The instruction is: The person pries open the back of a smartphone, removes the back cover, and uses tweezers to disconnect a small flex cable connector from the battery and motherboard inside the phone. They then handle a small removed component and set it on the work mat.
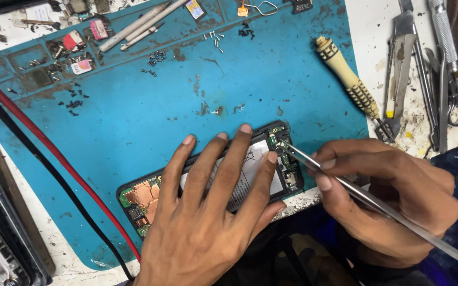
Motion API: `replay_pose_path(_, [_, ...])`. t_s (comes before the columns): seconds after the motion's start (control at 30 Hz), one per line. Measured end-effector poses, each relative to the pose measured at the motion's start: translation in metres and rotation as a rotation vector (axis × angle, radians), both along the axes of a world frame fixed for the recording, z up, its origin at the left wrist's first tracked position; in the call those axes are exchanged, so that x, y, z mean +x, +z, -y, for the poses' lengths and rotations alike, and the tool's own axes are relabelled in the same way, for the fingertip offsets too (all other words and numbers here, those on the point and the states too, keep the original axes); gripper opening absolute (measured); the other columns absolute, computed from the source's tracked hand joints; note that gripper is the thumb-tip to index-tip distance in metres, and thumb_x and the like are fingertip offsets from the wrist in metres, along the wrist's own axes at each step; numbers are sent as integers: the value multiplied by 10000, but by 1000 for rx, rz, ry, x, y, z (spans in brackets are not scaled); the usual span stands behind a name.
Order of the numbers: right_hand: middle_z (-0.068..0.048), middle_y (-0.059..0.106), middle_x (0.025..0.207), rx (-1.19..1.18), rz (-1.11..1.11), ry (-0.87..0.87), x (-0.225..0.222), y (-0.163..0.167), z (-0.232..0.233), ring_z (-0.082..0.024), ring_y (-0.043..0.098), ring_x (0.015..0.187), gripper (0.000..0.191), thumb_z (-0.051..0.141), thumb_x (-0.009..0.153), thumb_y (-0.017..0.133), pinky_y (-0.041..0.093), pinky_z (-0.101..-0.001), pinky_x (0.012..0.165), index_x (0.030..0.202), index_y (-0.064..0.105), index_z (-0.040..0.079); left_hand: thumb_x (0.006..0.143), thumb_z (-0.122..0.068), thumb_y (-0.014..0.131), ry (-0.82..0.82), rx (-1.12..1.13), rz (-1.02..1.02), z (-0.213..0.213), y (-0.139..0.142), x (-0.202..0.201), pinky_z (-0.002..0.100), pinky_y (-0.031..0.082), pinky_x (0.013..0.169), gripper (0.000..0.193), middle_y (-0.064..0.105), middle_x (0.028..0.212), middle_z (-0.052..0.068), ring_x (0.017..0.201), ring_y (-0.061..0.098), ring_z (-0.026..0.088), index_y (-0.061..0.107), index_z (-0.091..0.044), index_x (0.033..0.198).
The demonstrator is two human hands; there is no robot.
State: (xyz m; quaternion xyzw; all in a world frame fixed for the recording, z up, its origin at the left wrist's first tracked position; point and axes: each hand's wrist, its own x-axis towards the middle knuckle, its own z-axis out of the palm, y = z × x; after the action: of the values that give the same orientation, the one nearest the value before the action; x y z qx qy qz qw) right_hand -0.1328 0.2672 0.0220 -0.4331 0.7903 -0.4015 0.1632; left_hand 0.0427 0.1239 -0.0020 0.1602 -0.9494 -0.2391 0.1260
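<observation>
Cables: a red cable point(54, 153) and a black cable point(38, 159) run side by side down the left part of the blue work mat point(149, 116), both thin, round and limp.
Loose screws: tiny dark screws point(73, 103) lie scattered on the mat's upper left, near small pink cards point(83, 66) in the moulded trays.
Opened phone: the phone point(144, 204) lies flat with its back off at the mat's near edge, copper shielding and green board bare at its left end, a pale battery in the middle.
Left hand: the left hand point(208, 222) lies palm down on the battery, fingers spread apart and pressing, not curled round anything.
Handling: the phone looks light, rigid and thin, but the exposed board and connectors are likely fragile (best held by the black frame or the flat battery face, as here).
Tweezers: steel tweezers point(367, 198), long, smooth and shiny, have their tips at the phone's upper right corner beside a small green component.
Right hand: the right hand point(388, 196) pinches the tweezers between thumb and fingers, closed firmly on them.
Screwdriver: a cream, ribbed screwdriver point(348, 79) lies diagonally on the mat's right edge.
Bench tools: more metal tweezers and scissors point(441, 79) rest on the stained white bench.
</observation>
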Motion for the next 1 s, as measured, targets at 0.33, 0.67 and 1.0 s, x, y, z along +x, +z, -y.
replay_pose_path(0.33, [-162, 708, 994, -204, -405, 217, 18, -32, 4, -329, 751, 953, 261, 49, 863, 807, 599, -430, 795, 1045, 621, 35, 955, -511, 715, -6, -20, 4, 2, 0, 1, 582, 398, 1137, 529, 549, 1475, 144, 1302, 541, 323, 689, -138, 1329])
replay_pose_path(0.67, [-98, 729, 1073, -141, -526, 234, 18, -42, -9, -263, 733, 1038, 296, 220, 851, 878, 573, -392, 846, 1079, 720, 120, 948, -472, 730, -6, -29, -10, 4, 1, -1, 580, 400, 1137, 512, 545, 1472, 146, 1302, 538, 327, 687, -132, 1328])
replay_pose_path(1.0, [-81, 738, 1128, -215, -546, 303, 12, -44, -12, -272, 730, 1089, 280, 331, 882, 827, 584, -403, 865, 1093, 732, 173, 918, -376, 771, -19, 3, -52, 6, 6, -1, 605, 414, 1137, 624, 531, 1464, 216, 1295, 539, 389, 566, 6, 1367])
